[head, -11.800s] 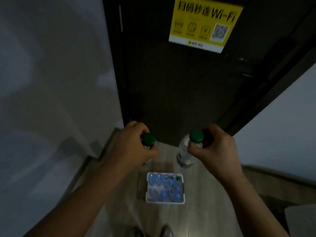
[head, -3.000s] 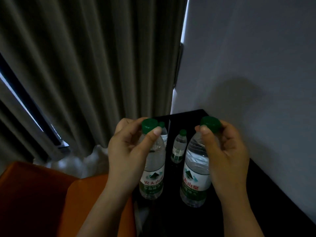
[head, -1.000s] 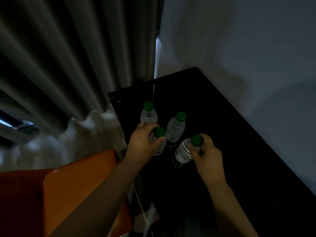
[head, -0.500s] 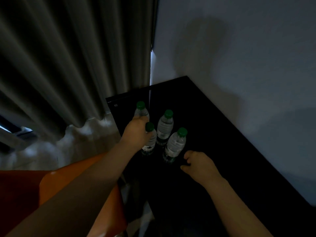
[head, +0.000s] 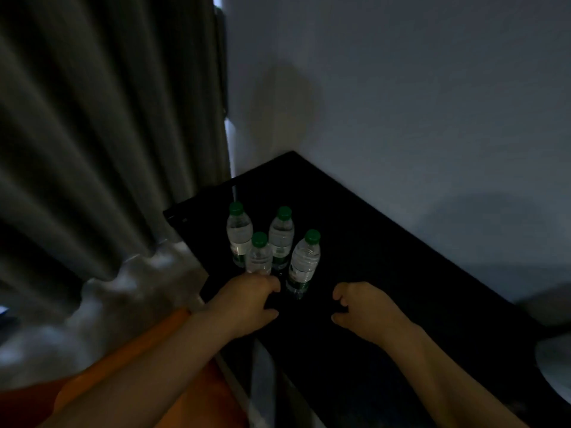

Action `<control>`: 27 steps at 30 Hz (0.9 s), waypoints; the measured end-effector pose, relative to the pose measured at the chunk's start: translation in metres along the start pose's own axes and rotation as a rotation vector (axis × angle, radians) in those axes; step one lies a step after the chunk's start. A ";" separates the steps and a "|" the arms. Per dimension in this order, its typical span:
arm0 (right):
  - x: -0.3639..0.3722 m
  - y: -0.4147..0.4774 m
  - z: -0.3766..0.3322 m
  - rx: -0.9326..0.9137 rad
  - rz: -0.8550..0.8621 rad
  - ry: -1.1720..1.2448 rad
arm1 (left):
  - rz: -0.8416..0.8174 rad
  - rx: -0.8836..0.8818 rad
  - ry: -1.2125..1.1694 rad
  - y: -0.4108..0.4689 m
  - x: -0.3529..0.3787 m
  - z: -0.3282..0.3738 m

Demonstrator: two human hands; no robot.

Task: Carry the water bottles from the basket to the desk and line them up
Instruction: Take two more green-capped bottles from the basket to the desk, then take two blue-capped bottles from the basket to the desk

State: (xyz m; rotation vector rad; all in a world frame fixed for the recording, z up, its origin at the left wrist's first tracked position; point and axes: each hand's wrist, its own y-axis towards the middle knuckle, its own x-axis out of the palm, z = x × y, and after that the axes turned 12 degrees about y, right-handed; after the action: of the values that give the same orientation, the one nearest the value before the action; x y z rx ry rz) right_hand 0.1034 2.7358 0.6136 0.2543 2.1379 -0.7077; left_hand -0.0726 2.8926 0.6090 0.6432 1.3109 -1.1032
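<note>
We note dim, grainy light throughout; thin daylight leaks past the curtain [head: 92, 134] edge, soft shadows lie on the wall [head: 401, 88], margins bow and blur.

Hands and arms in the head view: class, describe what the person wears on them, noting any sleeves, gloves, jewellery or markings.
The left hand and the right hand are both bare: no gloves, and no rings show in the dim light. The left forearm and right forearm are uncovered right to the frame edge, with no sleeve, watch, bracelet or marking visible.
</note>
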 end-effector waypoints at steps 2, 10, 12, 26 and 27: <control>0.005 -0.014 -0.007 0.031 -0.004 -0.001 | -0.038 0.093 0.038 -0.002 0.000 -0.003; 0.030 -0.098 -0.020 0.333 0.152 0.061 | -0.145 0.471 0.076 -0.012 -0.009 0.011; 0.038 -0.127 -0.021 0.417 0.189 0.066 | -0.180 0.559 0.107 -0.012 -0.009 0.030; 0.107 -0.370 -0.003 0.968 0.543 0.239 | -0.264 1.149 0.277 -0.083 0.019 0.243; 0.115 -0.388 -0.003 1.009 0.566 0.251 | -0.269 1.193 0.297 -0.095 0.023 0.259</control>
State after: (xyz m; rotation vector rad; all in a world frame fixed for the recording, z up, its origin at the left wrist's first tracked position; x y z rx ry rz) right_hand -0.1308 2.4118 0.6791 1.4689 1.6042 -1.3847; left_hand -0.0499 2.6214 0.6580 1.5676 0.8738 -2.0731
